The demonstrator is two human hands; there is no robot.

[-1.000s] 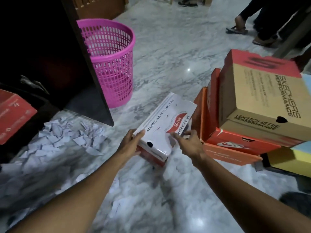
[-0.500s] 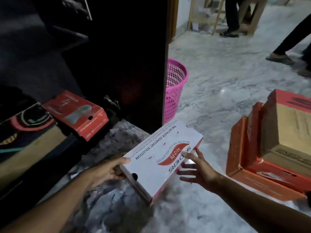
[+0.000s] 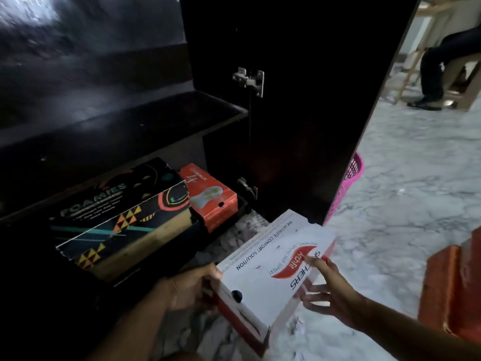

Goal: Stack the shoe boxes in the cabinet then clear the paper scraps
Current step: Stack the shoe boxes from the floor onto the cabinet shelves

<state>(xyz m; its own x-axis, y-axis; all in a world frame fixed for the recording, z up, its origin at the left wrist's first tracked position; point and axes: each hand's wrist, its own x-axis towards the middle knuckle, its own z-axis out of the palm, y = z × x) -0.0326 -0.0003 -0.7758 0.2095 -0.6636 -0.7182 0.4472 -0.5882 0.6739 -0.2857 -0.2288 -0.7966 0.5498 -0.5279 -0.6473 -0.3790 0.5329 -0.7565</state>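
L hand point(image 3: 191, 289) grips white shoe box point(image 3: 270, 267) near end, R hand point(image 3: 330, 287) fingers prob. flat on side, long axis twd cabinet point(image 3: 286, 126)

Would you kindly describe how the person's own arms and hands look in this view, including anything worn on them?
Both forearms are bare as far as the frame shows, with no sleeve, watch, bracelet or glove visible. The left hand and right hand show no rings. The right hand's fingers seem to carry a reddish tint at the nails, though blur makes this uncertain.

White box point(image 3: 270, 261) with red swoosh; black box point(image 3: 122, 217), orange-yellow triangles; pink mesh basket point(image 3: 348, 183).
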